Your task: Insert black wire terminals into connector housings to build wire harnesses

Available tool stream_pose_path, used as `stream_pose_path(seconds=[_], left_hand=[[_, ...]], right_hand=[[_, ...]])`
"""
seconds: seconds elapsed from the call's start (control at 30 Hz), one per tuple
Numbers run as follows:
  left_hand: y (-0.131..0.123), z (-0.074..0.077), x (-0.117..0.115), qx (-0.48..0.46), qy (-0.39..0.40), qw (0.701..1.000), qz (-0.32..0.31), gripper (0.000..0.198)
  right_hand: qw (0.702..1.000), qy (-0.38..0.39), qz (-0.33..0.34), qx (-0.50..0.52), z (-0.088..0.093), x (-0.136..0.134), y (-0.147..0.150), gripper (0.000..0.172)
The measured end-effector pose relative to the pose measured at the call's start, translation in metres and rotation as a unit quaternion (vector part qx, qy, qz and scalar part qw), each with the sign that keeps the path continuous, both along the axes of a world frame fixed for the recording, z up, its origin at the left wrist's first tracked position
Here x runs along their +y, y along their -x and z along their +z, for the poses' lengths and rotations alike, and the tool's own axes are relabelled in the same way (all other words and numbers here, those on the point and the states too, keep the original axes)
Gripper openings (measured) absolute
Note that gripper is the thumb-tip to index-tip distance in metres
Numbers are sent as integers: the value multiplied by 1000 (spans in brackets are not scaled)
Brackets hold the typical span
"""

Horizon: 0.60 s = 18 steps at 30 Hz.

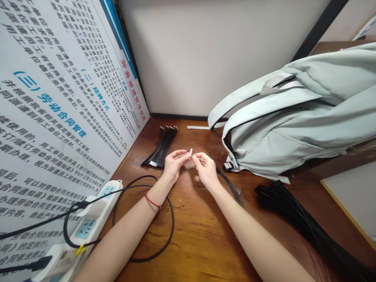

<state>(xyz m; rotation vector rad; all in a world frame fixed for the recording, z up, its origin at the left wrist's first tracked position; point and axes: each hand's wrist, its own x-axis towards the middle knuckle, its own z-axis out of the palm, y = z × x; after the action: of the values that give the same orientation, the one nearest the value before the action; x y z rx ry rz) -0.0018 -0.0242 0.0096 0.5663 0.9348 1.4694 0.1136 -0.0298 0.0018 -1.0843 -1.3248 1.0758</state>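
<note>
Over the middle of the table, my left hand and my right hand meet fingertip to fingertip. Both are closed in a pinch around a small white strip, whose upper end sticks up between them. A thin lock of dark, hair-like strands trails from behind my right hand toward the forearm; whether it joins the strip is hidden. Just beyond my left hand lies a fanned bundle of black strands with pale tips and a white label. A larger, longer black bundle rests to the right.
A pale green backpack fills the right rear, its straps reaching onto the wooden table. At left stand a white power strip and a looped black cable. A printed board rises along the left side.
</note>
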Motion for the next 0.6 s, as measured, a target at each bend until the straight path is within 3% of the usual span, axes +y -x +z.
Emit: stream_pose_path(seconds=[0.6], left_hand=[[0,0,-1,14,-6,1000,6,39]], right_hand=[[1000,-10,-1,-27,-2,1,0,18]])
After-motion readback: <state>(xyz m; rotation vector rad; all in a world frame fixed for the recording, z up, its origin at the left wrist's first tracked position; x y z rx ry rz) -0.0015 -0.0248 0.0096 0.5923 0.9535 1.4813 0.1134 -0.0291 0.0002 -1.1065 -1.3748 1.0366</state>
